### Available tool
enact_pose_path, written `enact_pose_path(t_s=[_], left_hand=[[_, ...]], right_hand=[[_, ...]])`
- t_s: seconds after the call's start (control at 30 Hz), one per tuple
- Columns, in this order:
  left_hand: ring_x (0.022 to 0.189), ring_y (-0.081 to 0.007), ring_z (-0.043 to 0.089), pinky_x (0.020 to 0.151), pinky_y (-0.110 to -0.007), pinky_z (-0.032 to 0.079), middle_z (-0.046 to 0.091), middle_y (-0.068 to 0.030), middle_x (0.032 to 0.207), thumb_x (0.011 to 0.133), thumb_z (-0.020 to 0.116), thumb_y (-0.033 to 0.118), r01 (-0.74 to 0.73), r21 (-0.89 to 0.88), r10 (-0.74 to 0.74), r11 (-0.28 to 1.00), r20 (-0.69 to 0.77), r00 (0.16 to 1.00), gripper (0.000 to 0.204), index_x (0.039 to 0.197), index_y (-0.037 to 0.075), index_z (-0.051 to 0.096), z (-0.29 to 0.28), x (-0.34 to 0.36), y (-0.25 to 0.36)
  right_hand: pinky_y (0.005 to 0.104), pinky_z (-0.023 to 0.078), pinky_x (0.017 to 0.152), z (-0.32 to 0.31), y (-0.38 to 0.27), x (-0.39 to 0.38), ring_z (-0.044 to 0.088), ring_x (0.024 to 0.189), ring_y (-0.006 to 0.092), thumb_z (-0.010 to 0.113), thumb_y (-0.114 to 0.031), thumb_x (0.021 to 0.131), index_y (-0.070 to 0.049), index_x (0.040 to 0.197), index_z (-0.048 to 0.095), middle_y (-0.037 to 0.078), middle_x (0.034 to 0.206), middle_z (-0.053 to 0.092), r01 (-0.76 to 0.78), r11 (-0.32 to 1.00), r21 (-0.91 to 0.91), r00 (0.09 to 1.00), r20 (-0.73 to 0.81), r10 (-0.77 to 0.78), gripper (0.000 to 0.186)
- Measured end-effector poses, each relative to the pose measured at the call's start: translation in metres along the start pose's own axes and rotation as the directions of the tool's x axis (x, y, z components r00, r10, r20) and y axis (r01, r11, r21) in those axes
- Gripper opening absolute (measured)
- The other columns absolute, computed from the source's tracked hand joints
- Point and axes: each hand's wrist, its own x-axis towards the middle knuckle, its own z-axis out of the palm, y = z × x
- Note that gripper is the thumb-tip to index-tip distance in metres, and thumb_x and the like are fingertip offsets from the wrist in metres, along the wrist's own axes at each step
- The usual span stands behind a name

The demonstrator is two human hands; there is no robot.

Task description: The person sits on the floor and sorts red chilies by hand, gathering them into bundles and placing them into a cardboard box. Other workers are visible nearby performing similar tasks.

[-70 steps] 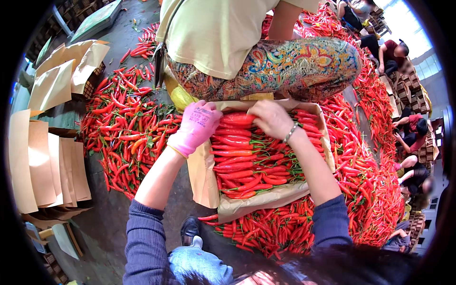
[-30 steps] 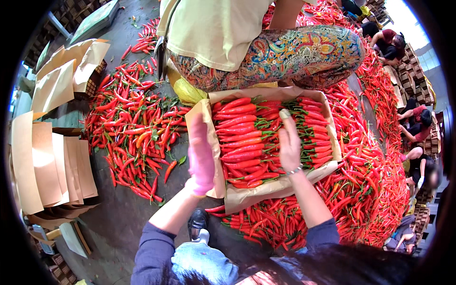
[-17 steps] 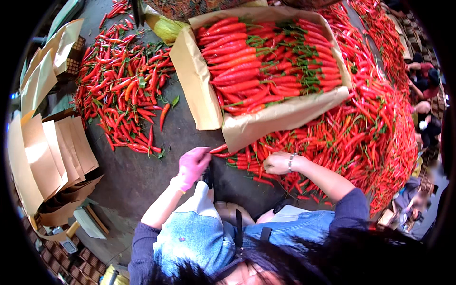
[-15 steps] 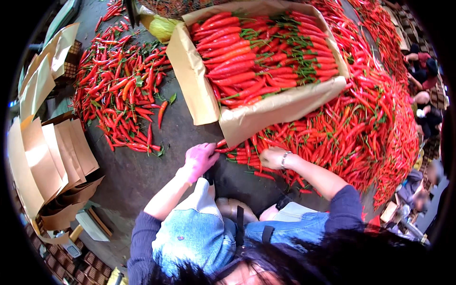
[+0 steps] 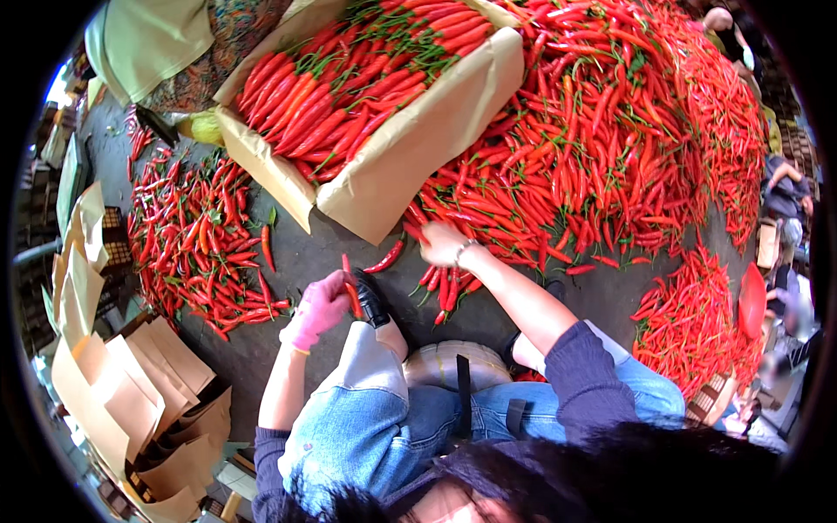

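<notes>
My left hand, in a pink glove, is closed around red chili peppers beside my left knee. The peppers stick out past its fingers. My bare right hand, with a bracelet at the wrist, reaches to the near edge of the large chili pile. Its fingers are curled on a red chili; the fingertips are partly hidden. A single chili lies on the dark floor between my hands. Below the right hand is a small bunch of chilies.
Ahead stands a box lined with brown paper, with chilies laid in rows. A looser chili pile lies left, another right. Brown paper-lined crates stand at lower left. Another person's patterned clothing shows beyond the box; more people are far right.
The view has turned, so the box and piles sit farther left. My left hand has drawn back from the bunch, holding chilies. My right hand has moved up to the pile's edge near the box.
</notes>
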Motion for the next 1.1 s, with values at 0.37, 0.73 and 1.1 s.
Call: enact_pose_path(t_s=[0.37, 0.73, 1.1], left_hand=[[0.11, -0.0286, 0.055, 0.096, -0.036, 0.041, 0.058, -0.0167, 0.114, 0.085, 0.057, 0.009, -0.37, 0.42, 0.493, 0.829, -0.235, 0.838, 0.038, 0.123, 0.006, 0.053, -0.01, 0.135, 0.023], [0.094, -0.0243, 0.06, 0.084, -0.035, 0.046, 0.062, -0.0113, 0.104, 0.086, 0.061, 0.017, -0.051, 0.075, 0.069, 0.996, -0.254, 0.965, 0.048, 0.131, 0.004, 0.05, -0.02, 0.104, 0.044], [0.085, -0.0328, 0.061, 0.074, -0.043, 0.048, 0.065, -0.011, 0.093, 0.081, 0.064, 0.034, -0.112, 0.502, 0.261, 0.858, -0.237, 0.936, 0.041, 0.118, 0.016, 0.059, 0.056, 0.142, -0.036]], right_hand=[[0.0423, 0.05, 0.086, 0.008, 0.024, 0.021, 0.062, 0.101, 0.0347, 0.055, -0.027, 0.079, -0.005, 0.103, 0.067, 0.019, 0.106, 0.065, -0.11, 0.993, -0.032, 0.985, 0.131, 0.113, 0.034], [0.047, 0.051, 0.085, -0.064, -0.011, 0.09, 0.061, 0.108, 0.0333, 0.04, -0.012, 0.092, -0.009, 0.13, 0.042, 0.02, 0.118, 0.061, -0.269, 0.963, 0.032, 0.942, -0.201, 0.27, 0.039], [0.0442, 0.053, 0.082, -0.025, -0.029, 0.091, 0.061, 0.109, 0.029, 0.05, -0.009, 0.087, -0.008, 0.119, 0.061, 0.013, 0.122, 0.061, -0.073, 0.922, -0.381, 0.995, 0.034, 0.094, 0.033]])
